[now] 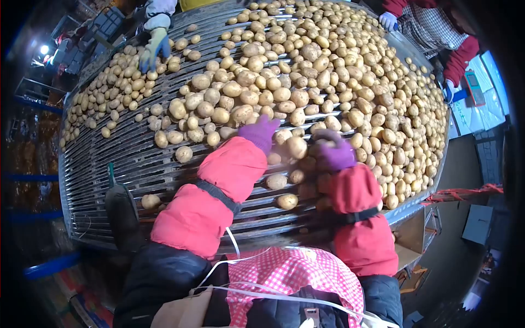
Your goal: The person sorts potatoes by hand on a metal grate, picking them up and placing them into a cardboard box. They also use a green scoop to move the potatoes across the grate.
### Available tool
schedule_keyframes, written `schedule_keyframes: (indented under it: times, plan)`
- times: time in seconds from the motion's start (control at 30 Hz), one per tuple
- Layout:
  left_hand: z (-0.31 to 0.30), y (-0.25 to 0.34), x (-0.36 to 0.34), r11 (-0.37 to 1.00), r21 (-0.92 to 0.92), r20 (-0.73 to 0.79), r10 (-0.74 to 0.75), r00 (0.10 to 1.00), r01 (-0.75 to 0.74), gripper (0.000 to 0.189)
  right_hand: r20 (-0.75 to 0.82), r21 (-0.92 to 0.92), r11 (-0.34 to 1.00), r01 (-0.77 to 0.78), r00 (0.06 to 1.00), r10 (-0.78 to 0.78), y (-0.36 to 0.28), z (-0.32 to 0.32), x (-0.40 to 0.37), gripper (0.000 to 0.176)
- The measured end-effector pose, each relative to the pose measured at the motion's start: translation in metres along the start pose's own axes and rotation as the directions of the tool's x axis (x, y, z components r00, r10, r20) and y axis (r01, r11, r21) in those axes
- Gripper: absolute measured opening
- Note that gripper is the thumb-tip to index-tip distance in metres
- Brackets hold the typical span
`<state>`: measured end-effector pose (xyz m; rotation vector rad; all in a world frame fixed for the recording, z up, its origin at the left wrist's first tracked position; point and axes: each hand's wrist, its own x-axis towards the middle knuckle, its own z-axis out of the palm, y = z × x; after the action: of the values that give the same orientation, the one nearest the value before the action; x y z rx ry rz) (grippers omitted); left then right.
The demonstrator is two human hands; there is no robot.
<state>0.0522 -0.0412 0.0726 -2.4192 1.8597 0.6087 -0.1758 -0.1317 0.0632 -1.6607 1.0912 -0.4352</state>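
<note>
Both my hands wear purple gloves and reach over a slatted metal sorting table (164, 164) covered with potatoes (328, 65). My left hand (259, 134) lies at the near edge of the pile, fingers stretched out against the potatoes and not closed around one. My right hand (334, 154) is smeared by motion beside the pile, so its fingers are hard to read. Between the two hands a slightly blurred potato (296, 147) sits, nearer the right hand. Closer to me a few loose potatoes rest on the slats, among them one potato (287, 201) below the hands.
At the upper left a person's gloved hand (155, 50) touches a smaller heap of potatoes (123, 79). Another person's gloved hands show at the upper right, near a scale-like device (474, 87). A dark holder with a green handle (121, 210) stands at the near left.
</note>
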Motion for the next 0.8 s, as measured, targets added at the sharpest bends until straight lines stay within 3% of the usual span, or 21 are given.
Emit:
schedule_keyframes:
  times: [0.03, 0.07, 0.1, 0.17, 0.2, 0.23, 0.3, 0.33, 0.4, 0.5, 0.63, 0.7, 0.73, 0.77, 0.8]
  plan:
    - [0.017, -0.015, 0.002, 0.997, -0.054, -0.074, 0.044, 0.996, -0.048, 0.052, 0.052, -0.248, 0.969, -0.010, 0.998, 0.023, -0.015, 0.021, -0.012, 0.042]
    - [0.025, -0.022, 0.003, 0.989, -0.107, -0.152, 0.084, 0.985, -0.101, 0.051, -0.095, -0.164, 0.897, 0.410, 0.899, -0.428, 0.003, 0.048, -0.021, 0.044]
    - [0.012, -0.017, -0.002, 0.988, -0.079, -0.175, 0.115, 0.978, -0.131, 0.045, 0.183, -0.158, 0.977, 0.144, 0.976, -0.115, -0.024, 0.044, -0.043, 0.046]
    - [0.004, -0.025, -0.006, 0.985, -0.106, -0.113, 0.127, 0.986, -0.139, 0.043, 0.359, -0.210, 0.860, 0.465, 0.855, -0.374, -0.060, 0.043, -0.082, 0.041]
    - [0.001, -0.028, -0.007, 0.982, -0.121, -0.079, 0.134, 0.988, -0.143, 0.042, 0.404, -0.089, 0.849, 0.521, 0.798, -0.447, -0.044, 0.044, -0.084, 0.037]
    - [-0.003, -0.024, -0.008, 0.991, -0.096, -0.070, 0.082, 0.994, -0.089, 0.042, 0.308, -0.190, 0.836, 0.514, 0.840, -0.446, -0.038, 0.041, -0.080, 0.034]
    - [0.000, -0.024, -0.008, 0.989, -0.091, -0.101, 0.107, 0.989, -0.116, 0.043, 0.104, -0.381, 0.803, 0.458, 0.885, -0.455, -0.028, 0.031, -0.063, 0.027]
    - [0.001, -0.026, -0.008, 0.988, -0.086, -0.115, 0.119, 0.986, -0.129, 0.043, 0.075, -0.500, 0.766, 0.403, 0.902, -0.425, -0.025, 0.027, -0.055, 0.027]
    - [0.009, -0.027, -0.005, 0.989, -0.048, -0.151, 0.131, 0.980, -0.139, 0.040, 0.118, -0.667, 0.678, 0.308, 0.943, -0.312, -0.019, 0.025, -0.040, 0.027]
    - [0.008, -0.020, -0.003, 0.998, 0.018, -0.102, 0.066, 0.993, -0.065, 0.042, 0.174, -0.777, 0.576, 0.253, 0.966, -0.190, -0.028, 0.038, -0.031, 0.028]
    - [0.018, -0.035, -0.005, 0.982, -0.008, -0.244, 0.180, 0.953, -0.188, 0.039, 0.205, -0.777, 0.591, 0.218, 0.975, -0.089, -0.028, 0.039, -0.012, 0.029]
    - [0.000, -0.027, -0.020, 0.926, -0.377, -0.073, -0.021, 0.997, -0.008, 0.043, 0.193, -0.581, 0.796, 0.171, 0.979, -0.069, -0.019, 0.021, -0.004, 0.030]
    - [-0.011, -0.019, -0.029, 0.842, -0.530, 0.037, -0.092, 0.995, 0.098, 0.045, 0.191, -0.309, 0.946, 0.097, 0.981, -0.039, -0.016, 0.014, -0.005, 0.030]
    - [-0.013, -0.013, -0.041, 0.736, -0.676, -0.020, -0.068, 0.998, 0.037, 0.052, 0.258, 0.196, 0.975, -0.107, 0.965, 0.054, -0.012, 0.008, -0.014, 0.033]
    - [-0.014, 0.003, -0.050, 0.695, -0.718, -0.084, -0.051, 0.995, -0.026, 0.052, 0.359, 0.629, 0.709, -0.317, 0.928, 0.096, -0.011, 0.002, -0.032, 0.037]
